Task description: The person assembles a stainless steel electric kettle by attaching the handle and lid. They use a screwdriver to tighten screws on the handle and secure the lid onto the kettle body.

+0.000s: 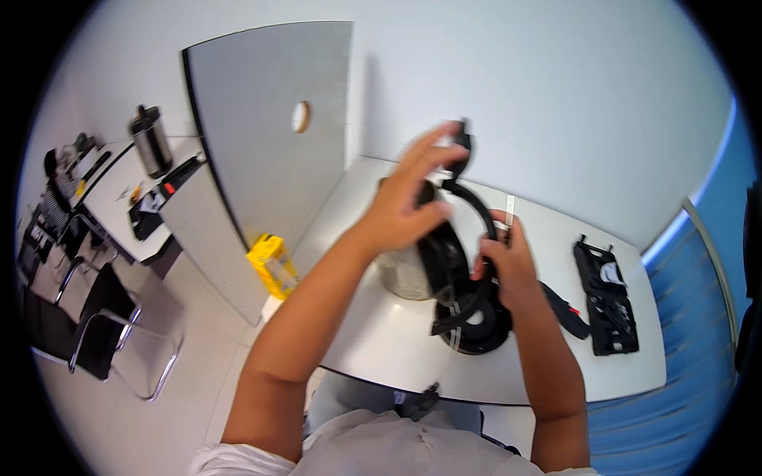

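A curved black handle (479, 208) stands tilted over the table, with a black end piece (459, 155) at its top. My left hand (405, 198) has its fingers on that end piece, its thumb lower down; blur softens the contact. Around the handle's right side, the fingers of my right hand (508, 258) are closed. Just behind and below are a pale, shiny cylindrical vessel (403, 276) and a black, round-edged part (444, 258) tilted against it. A black round base (482, 337) with a pale ring lies beneath the handle, partly hidden by it.
To the right lie an opened black tool case (609, 305) and a dark elongated object (565, 311) with a red spot. A yellow box (272, 266) stands left beside the grey partition (274, 143). Beyond are a steel jug (151, 143) and black chairs (107, 321).
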The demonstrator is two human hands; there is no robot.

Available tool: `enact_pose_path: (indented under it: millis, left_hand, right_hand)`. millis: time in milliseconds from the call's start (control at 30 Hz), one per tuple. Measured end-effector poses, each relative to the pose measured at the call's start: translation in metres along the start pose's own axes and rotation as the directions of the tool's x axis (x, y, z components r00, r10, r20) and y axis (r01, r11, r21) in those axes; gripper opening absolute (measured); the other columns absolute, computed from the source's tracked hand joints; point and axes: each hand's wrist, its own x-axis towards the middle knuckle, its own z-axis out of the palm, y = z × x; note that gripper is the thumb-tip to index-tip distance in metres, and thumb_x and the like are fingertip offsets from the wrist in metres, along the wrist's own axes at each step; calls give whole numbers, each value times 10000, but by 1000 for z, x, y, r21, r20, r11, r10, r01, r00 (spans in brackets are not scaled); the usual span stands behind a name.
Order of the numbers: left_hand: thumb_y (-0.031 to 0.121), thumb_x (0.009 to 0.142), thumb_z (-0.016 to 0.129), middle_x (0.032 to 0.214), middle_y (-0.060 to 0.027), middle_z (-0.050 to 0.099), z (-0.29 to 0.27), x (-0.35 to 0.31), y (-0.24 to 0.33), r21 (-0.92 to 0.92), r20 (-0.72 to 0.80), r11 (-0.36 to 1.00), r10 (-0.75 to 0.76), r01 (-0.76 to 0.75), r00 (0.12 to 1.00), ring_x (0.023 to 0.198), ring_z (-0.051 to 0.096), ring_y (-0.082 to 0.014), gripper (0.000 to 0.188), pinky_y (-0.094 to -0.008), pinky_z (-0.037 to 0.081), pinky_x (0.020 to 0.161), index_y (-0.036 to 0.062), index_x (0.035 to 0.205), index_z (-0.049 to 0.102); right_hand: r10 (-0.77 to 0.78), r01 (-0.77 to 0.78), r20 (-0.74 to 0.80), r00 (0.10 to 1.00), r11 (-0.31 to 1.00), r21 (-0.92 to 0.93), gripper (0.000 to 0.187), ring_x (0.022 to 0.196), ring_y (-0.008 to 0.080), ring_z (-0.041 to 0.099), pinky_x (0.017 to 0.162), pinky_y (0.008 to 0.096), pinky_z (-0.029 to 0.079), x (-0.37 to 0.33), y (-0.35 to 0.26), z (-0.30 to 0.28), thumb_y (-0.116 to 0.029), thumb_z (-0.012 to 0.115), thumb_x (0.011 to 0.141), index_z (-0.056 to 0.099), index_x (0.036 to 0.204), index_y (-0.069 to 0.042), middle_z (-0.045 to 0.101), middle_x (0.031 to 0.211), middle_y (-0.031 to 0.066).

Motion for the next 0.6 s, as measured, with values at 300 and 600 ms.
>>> enact_pose_path:
  millis: [300,600]
  left_hand:
    - [125,737,611,1314,-86,533,60,-127,36,68,721,995,4,-76,693,1247,466,-295,425,-474,391,979,158,1160,639]
    - [225,725,717,1438,-137,413,72,-211,69,303,738,949,-175,-89,651,1309,400,-313,474,-520,339,1064,141,1172,581]
  right_hand:
    - [53,-7,-150,987,957,291,417,641,147,538,511,258,485,3,36,-113,-153,464,936,423,1351,-129,552,849,63]
    - [95,-28,-213,973,954,299,403,697,174,561,584,305,508,-4,73,-140,-161,482,940,423,1338,-139,558,863,71]
